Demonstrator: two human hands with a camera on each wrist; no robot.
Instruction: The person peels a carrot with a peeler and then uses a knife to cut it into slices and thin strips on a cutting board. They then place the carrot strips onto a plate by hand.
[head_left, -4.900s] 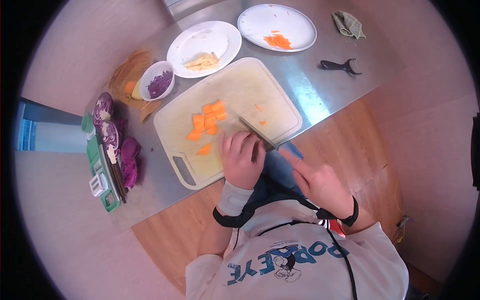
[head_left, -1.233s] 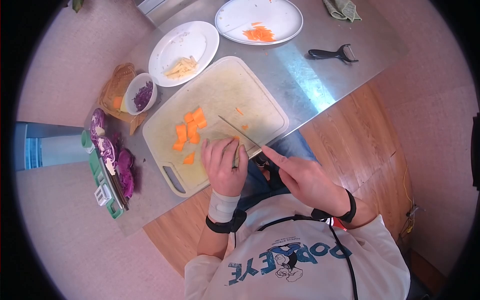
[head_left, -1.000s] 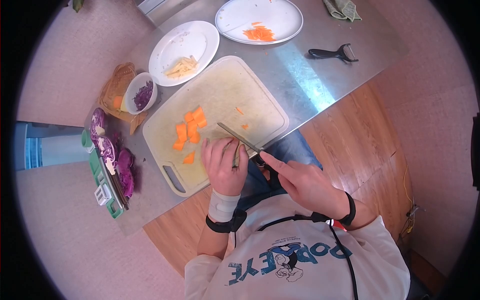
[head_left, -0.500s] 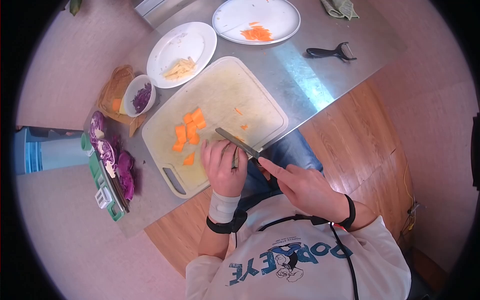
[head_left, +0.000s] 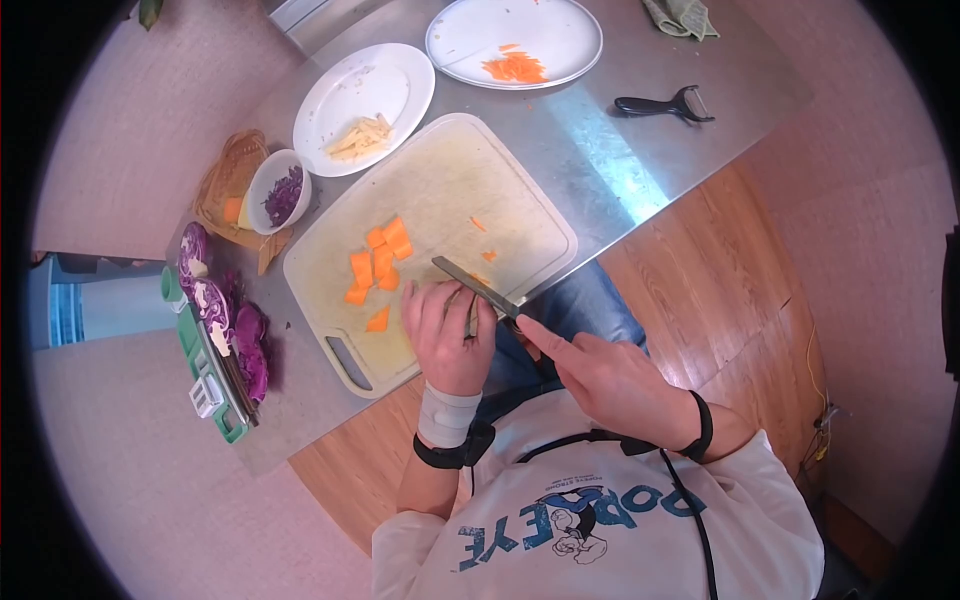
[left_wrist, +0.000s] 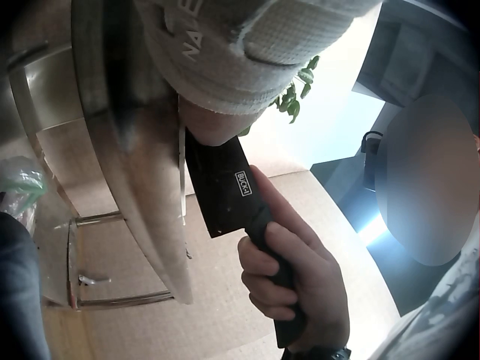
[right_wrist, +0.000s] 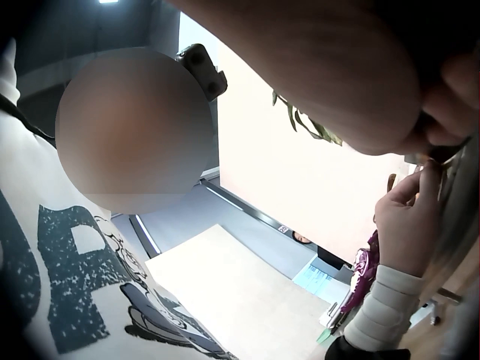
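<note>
My right hand (head_left: 620, 375) grips the black handle of a kitchen knife, its index finger stretched along the blade. The broad dark blade (left_wrist: 221, 187) shows plainly in the left wrist view. In the head view the knife (head_left: 470, 283) leans over the near right part of the cutting board (head_left: 500, 180), against my left fingertips. My left hand (head_left: 447, 335) bends its fingers over a carrot piece at the board's near edge; the piece is mostly hidden, with a bit of orange (head_left: 481, 279) beside the blade. Several flat carrot chunks (head_left: 384, 260) lie to the left, thin slivers (head_left: 478, 223) beyond.
Behind the board stand a plate of pale strips (head_left: 360, 138), a plate of carrot shreds (head_left: 515, 67) and a bowl of shredded purple cabbage (head_left: 283, 198). A black peeler (head_left: 655, 106) lies right. Cut cabbage (head_left: 212, 305) and a green-white slicer (head_left: 207, 395) sit left.
The head view has shifted since the first frame. The knife blade stood edge-on about a second ago; it has tilted so its flat side shows. My left hand has stayed nearly still.
</note>
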